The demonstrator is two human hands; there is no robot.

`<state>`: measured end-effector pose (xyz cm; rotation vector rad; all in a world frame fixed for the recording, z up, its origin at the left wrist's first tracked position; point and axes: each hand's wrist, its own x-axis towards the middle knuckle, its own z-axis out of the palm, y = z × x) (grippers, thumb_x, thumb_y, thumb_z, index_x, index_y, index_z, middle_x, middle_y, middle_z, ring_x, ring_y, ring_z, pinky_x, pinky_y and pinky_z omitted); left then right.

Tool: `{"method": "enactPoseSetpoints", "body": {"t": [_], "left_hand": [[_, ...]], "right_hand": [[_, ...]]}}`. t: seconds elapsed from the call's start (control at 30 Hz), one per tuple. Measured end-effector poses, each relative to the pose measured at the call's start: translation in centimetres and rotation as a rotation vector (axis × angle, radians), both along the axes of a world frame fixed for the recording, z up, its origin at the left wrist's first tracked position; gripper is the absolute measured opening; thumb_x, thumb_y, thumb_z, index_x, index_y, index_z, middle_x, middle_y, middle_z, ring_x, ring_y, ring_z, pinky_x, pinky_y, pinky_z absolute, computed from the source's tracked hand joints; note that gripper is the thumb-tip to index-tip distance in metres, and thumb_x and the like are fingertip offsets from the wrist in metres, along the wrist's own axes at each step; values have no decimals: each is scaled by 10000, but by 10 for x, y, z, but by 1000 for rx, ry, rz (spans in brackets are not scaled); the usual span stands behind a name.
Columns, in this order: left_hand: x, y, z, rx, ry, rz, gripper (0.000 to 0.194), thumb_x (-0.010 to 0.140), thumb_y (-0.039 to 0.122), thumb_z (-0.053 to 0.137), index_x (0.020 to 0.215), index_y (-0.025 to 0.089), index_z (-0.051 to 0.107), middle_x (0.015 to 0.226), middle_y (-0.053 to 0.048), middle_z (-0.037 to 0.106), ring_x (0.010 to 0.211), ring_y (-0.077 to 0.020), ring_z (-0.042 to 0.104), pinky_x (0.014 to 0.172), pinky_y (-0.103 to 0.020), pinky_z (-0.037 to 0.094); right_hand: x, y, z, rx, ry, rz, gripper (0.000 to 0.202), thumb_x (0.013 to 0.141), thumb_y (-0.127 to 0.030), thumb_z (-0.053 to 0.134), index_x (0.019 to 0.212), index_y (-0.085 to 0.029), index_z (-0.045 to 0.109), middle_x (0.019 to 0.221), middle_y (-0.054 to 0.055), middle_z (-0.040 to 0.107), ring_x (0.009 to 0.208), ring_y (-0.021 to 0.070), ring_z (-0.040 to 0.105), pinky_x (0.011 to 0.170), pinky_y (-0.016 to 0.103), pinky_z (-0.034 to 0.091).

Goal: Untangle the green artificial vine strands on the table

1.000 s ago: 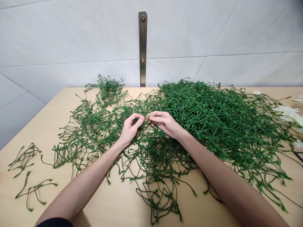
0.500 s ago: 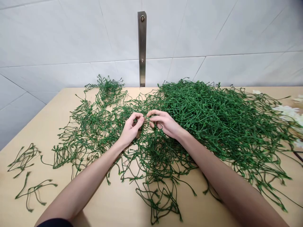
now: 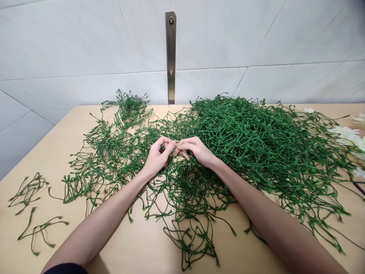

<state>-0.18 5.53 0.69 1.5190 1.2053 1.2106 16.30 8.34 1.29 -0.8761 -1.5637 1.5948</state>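
My left hand (image 3: 160, 154) is closed, its thumb and forefinger pinched on a thin green plastic stem whose body mostly hides behind the fingers. Right beside it, fingertips almost meeting, my right hand (image 3: 196, 150) also pinches at the same spot; its fingers cover most of what they grip. Beneath both hands spreads a loose tangle of green artificial stems (image 3: 191, 190) with small leafy tips. A dense heap of the same stems (image 3: 251, 140) rises to the right of my right hand. Thinner, scattered stems (image 3: 111, 146) lie to the left of my left hand.
The light wooden table (image 3: 137, 243) meets a tiled wall (image 3: 85, 45), where a metal bracket (image 3: 171, 57) is bolted. White artificial flowers (image 3: 345, 135) lie at the right edge. A few separate stems (image 3: 42, 232) rest at the near left.
My right hand's fingers have closed and moved slightly left to meet my left fingertips. The left hand stays pinched in nearly the same place.
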Motion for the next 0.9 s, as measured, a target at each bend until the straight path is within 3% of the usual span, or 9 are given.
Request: {"method": "enactPoseSetpoints", "body": {"t": [0.23,0.47,0.67,0.9], "left_hand": [[0,0,-1,25,18,-28,330,840,495,644,769,176,607,553,47,448,478,-86,363,451,-231,286],[0,0,-1,28,-3,-45,351,818,516,664,750,178,602,591,29,505,486,-84,384,446,-231,301],[-1,0,-2,17,-20,-53,314,840,484,659,787,181,599,628,8,598,466,-79,426,431,-226,307],[0,2,-2,71,7,-42,277,804,437,691,770,176,602,641,28,524,509,-81,408,467,-225,322]], "right_hand": [[0,-1,2,-20,-27,-19,193,674,-320,628,623,-153,710,435,-49,461,409,77,338,411,249,227],[0,0,4,-5,-2,35,216,685,-269,549,563,-151,683,511,26,639,514,130,530,553,275,369],[2,1,2,21,-1,66,242,719,-281,559,628,-143,735,586,44,701,598,147,569,640,280,407],[-1,1,0,-31,42,-14,177,650,-264,579,548,-157,675,561,29,667,558,144,572,612,284,432]]}}
